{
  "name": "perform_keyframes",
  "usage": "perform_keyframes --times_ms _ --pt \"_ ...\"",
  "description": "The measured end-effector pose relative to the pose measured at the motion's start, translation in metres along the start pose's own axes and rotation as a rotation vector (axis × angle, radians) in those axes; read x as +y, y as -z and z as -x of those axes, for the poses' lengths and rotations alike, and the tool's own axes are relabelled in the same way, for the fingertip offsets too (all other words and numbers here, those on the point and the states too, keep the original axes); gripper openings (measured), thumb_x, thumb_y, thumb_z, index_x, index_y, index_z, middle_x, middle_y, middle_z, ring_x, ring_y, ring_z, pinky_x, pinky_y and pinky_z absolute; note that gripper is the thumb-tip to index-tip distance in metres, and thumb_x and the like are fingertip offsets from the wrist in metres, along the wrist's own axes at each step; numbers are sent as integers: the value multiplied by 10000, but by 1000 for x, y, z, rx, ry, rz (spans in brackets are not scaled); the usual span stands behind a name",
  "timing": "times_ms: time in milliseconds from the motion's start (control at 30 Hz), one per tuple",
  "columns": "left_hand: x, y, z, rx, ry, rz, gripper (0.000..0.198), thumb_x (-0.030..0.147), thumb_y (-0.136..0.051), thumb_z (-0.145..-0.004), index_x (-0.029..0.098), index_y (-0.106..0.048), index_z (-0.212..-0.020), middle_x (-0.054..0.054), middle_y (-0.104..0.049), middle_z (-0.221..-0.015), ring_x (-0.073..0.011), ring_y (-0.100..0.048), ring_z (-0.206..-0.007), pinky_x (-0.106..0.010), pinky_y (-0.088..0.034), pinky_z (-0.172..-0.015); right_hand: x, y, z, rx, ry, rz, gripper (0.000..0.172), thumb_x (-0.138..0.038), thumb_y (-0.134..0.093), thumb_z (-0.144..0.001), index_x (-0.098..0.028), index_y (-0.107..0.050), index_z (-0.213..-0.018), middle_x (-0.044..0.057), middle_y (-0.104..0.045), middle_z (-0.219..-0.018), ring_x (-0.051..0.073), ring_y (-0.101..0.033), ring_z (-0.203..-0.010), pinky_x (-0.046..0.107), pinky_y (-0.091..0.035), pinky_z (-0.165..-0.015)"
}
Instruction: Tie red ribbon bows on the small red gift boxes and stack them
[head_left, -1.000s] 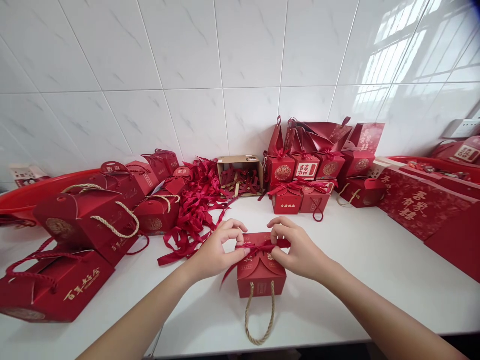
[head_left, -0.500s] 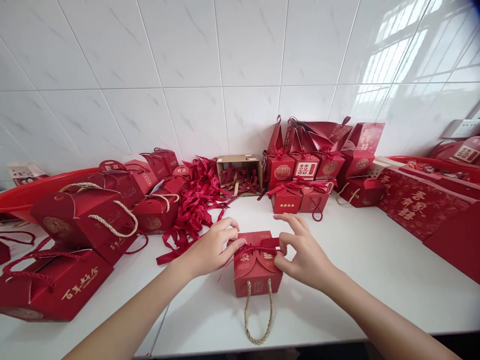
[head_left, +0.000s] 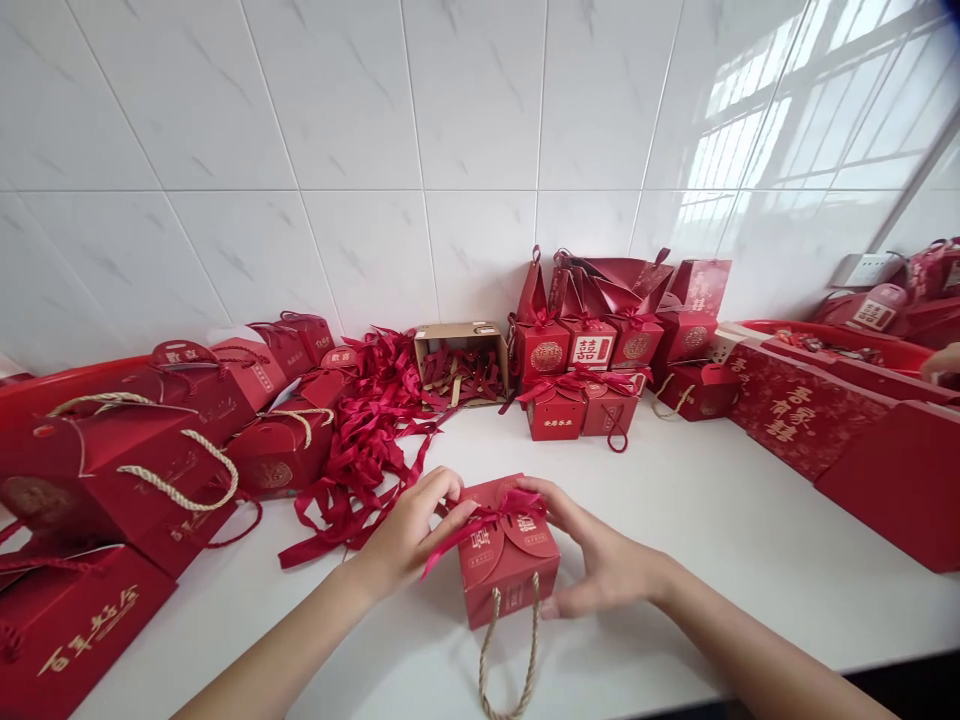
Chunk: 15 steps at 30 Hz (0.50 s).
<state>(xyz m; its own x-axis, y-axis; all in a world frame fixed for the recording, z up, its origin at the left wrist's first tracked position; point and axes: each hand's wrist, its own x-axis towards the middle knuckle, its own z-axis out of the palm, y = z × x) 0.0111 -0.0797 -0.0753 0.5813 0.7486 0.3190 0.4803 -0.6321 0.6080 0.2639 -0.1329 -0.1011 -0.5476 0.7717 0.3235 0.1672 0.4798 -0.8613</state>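
Note:
In front of me on the white table stands a small red gift box (head_left: pixel 508 570) with gold characters and a beige rope handle (head_left: pixel 486 668) hanging at its front. A dark red ribbon (head_left: pixel 504 510) is tied in a bow across its top. At the box's upper left, my left hand (head_left: pixel 416 525) is closed, thumb and forefinger pinching by the ribbon's left side. My right hand (head_left: pixel 600 555) spans the box's right side, thumb at the front corner and fingers at the back edge, gripping it. Some of its fingertips are hidden behind the bow.
Loose red ribbons (head_left: pixel 375 430) lie at the left beside an open cardboard box (head_left: pixel 461 335) of ribbon pieces. Red gift boxes (head_left: pixel 180 470) crowd the left; bowed boxes (head_left: pixel 555 415) stand at the back. At right are a large red carton (head_left: pixel 847 440) and another person's hand (head_left: pixel 941 365).
My right hand has gone from pinching the ribbon to holding the box's right side. The box is turned slightly, and the bow's loops show fuller. My view has shifted right.

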Motion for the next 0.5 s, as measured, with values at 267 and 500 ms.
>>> perform_keyframes --times_ms 267,500 --pt "-22 -29 16 -35 -10 217 441 345 -445 -923 271 -265 -1319 -129 -491 -1267 -211 -580 -1016 -377 -487 -877 5 25 36 184 -87 200 865 -253 -782 -617 -309 -332 -1354 85 -405 -1325 265 -432 -1260 390 -403 -1043" --pt "-30 -36 21 -212 135 137 463 413 -442 -916 326 -301 -1349 -98 -491 -1287 -239 -517 -1099 -305 -526 -720 54 130 147 831 -449 603 744 -462 -712 -659 -224 -385 -1283 172 -470 -1253 337 -566 -1073 411 -550 -750"
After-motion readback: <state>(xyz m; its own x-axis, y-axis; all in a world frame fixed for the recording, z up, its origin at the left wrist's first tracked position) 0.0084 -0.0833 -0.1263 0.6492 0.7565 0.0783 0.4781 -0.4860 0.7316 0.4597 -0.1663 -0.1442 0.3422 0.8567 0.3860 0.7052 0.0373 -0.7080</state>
